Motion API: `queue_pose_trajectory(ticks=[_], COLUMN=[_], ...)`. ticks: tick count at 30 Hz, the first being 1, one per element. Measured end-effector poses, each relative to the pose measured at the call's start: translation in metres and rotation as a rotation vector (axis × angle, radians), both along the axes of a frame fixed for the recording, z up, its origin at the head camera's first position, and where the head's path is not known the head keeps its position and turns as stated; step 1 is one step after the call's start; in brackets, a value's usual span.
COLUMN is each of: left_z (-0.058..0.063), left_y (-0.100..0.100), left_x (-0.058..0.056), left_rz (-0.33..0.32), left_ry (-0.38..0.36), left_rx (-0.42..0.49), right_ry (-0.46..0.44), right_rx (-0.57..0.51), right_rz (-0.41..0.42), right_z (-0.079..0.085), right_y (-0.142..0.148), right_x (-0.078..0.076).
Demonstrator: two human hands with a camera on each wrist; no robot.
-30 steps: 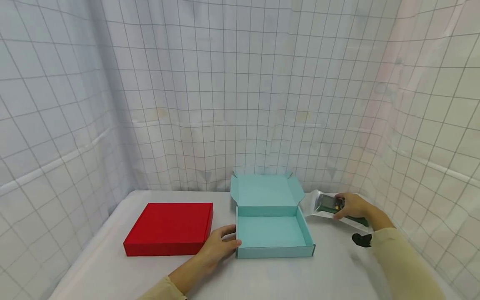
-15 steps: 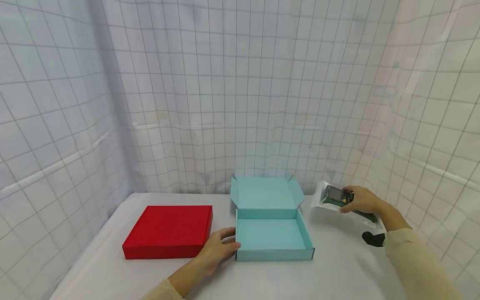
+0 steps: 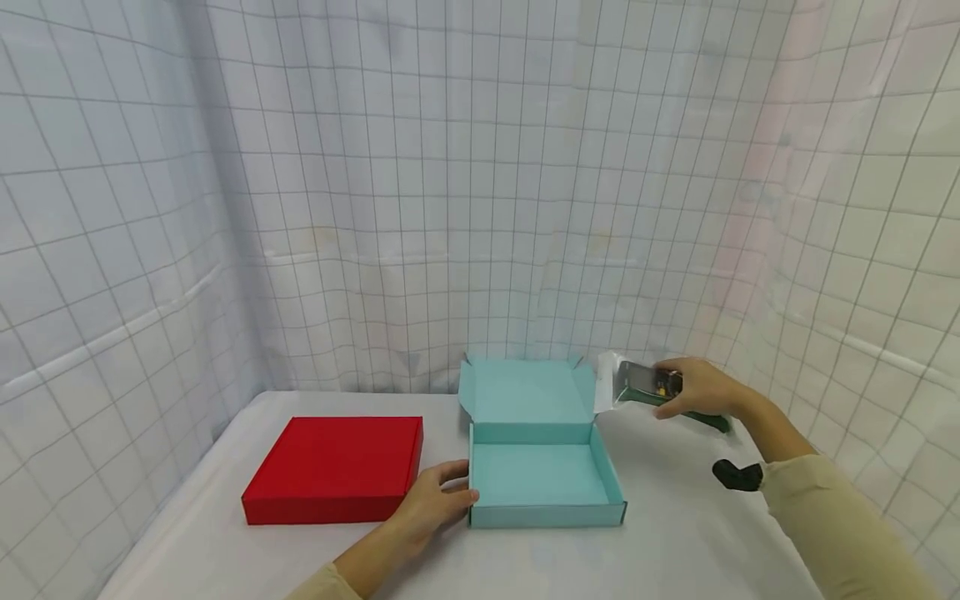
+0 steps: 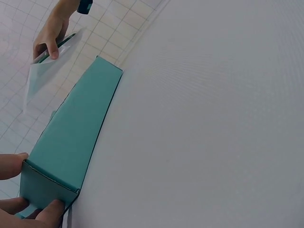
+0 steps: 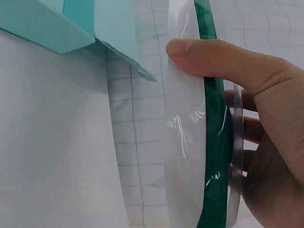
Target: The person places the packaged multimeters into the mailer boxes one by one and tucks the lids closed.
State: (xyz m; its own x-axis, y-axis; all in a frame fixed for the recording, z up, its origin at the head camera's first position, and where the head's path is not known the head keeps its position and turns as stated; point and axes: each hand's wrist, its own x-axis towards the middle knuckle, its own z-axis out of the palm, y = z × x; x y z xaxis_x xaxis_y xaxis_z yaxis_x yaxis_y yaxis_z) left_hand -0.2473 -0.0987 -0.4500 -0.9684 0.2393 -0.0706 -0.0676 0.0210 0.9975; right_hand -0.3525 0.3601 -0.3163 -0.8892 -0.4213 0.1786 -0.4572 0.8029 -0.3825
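My left hand (image 3: 433,504) rests against the left wall of an open, shallow teal cardboard box (image 3: 547,517). In the left wrist view, fingertips touch the box's top corner and press its side wall (image 4: 42,183). To the box's right, my right hand (image 3: 699,390) grips a clear plastic-wrapped package (image 3: 637,381) above the table. Inside it are a dark, screen-like part and a long green part. Up close in the right wrist view, the thumb (image 5: 204,54) lies across the wrapper, with fingers behind it; the green strip (image 5: 216,142) shows through.
A shut red cardboard box (image 3: 337,467) lies left of my left hand. The teal box's lid (image 3: 532,392) leans back, its side flaps spread. White grid-patterned curtains (image 3: 420,167) enclose the table (image 3: 697,533) at the back and both sides.
My right hand lifts the wrapped package off the table, first rightward and up, then left toward the teal box's lid. The left hand stays by the box.
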Motion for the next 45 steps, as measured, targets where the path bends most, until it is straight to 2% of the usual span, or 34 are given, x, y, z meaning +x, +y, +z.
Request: queue_pose_trajectory(ticks=[8, 17, 21, 30, 35, 45], left_z=[0.001, -0.002, -0.003, -0.004, -0.004, -0.002], left_y=[-0.001, -0.002, -0.002, -0.003, -0.002, -0.001], left_x=[0.000, -0.001, -0.003, -0.004, -0.003, -0.002], left_rz=[-0.012, -0.018, -0.014, -0.034, -0.026, -0.029], left_ry=[0.003, 0.008, 0.002, 0.010, -0.006, 0.011], left_rx=[0.000, 0.008, 0.000, -0.023, -0.028, -0.015], right_ry=[0.007, 0.024, 0.022, -0.006, -0.003, 0.007], right_rx=[0.028, 0.099, 0.134, 0.130, 0.158, 0.179], right_rz=[0.080, 0.205, 0.256, 0.334, 0.342, 0.353], right_z=[0.003, -0.008, -0.014, -0.034, -0.038, -0.043], right_y=[-0.047, -0.103, -0.121, -0.144, -0.153, -0.164], right_x=[0.005, 0.018, 0.019, 0.018, 0.017, 0.015])
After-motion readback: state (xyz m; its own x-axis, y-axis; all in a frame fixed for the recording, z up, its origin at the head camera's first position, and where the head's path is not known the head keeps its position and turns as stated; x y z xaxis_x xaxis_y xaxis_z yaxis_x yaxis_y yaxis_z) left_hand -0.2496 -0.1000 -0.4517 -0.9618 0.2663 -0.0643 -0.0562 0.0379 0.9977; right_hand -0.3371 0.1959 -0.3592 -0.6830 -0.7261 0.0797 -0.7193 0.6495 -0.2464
